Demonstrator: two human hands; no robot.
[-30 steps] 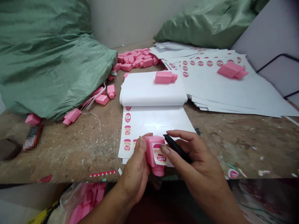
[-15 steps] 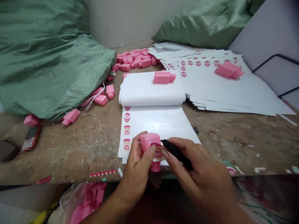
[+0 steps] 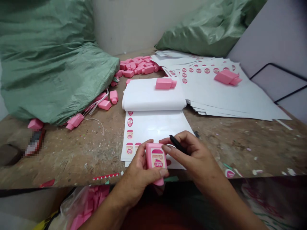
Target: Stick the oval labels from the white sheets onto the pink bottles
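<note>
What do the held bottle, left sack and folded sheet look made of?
Held bottle: likely moulded plastic, satin; even pink, soft highlights.
Left sack: probably woven plastic, slight sheen; creased folds.
Folded sheet: paper or film, unclear which; smooth, white, rounded fold.

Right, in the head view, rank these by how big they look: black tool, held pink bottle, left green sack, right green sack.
Largest to smallest, as they appear:
1. Left green sack
2. Right green sack
3. Held pink bottle
4. Black tool, partly hidden by fingers
</note>
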